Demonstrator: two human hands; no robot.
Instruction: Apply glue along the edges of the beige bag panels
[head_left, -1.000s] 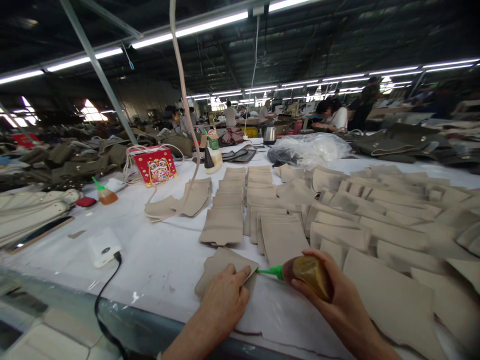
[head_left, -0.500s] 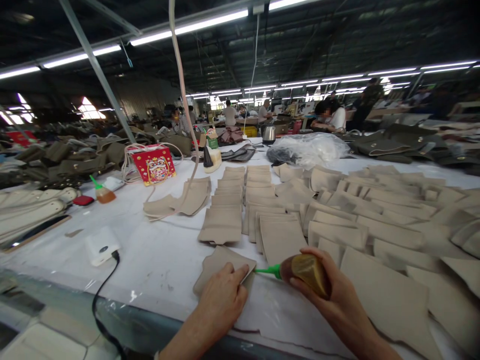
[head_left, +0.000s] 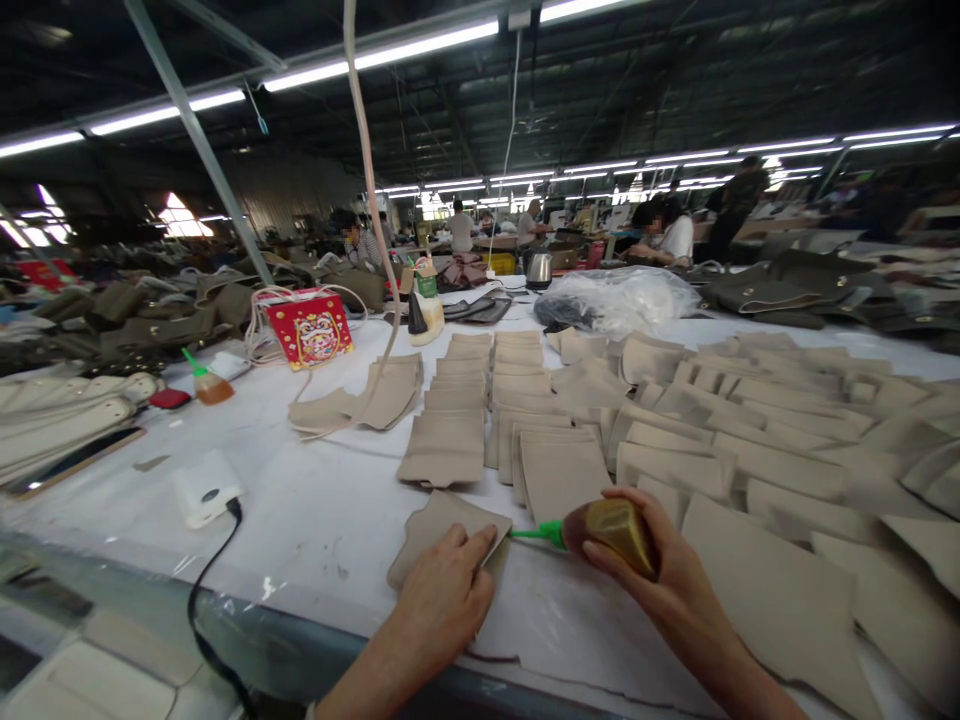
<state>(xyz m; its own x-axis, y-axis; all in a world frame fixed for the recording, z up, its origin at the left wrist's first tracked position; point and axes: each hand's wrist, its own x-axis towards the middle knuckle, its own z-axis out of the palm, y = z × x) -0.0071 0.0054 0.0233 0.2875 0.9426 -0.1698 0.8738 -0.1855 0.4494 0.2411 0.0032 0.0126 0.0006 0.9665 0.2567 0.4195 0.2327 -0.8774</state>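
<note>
My left hand [head_left: 446,590] lies over a beige piece [head_left: 429,522] near the table's front edge, its fingertips at the piece's right side. The fingers bend over the piece; whether they pinch it is hard to see. In my right hand [head_left: 660,565] is a squeeze bottle [head_left: 611,537] of brown liquid, lying on its side. Its green nozzle [head_left: 540,534] points left, and the tip is at the right corner of the beige piece. Just behind are overlapping rows of beige pieces [head_left: 562,470].
To the left are a white device [head_left: 208,490] with a black cable, a second bottle [head_left: 210,385] and a red bag [head_left: 310,328]. Many beige pieces [head_left: 772,570] cover the right side. A plastic bag [head_left: 622,298] and a kettle [head_left: 538,270] stand farther back.
The bottle in my right hand has shifted slightly up, and its nozzle is now more level. My left hand has hardly moved on the beige piece.
</note>
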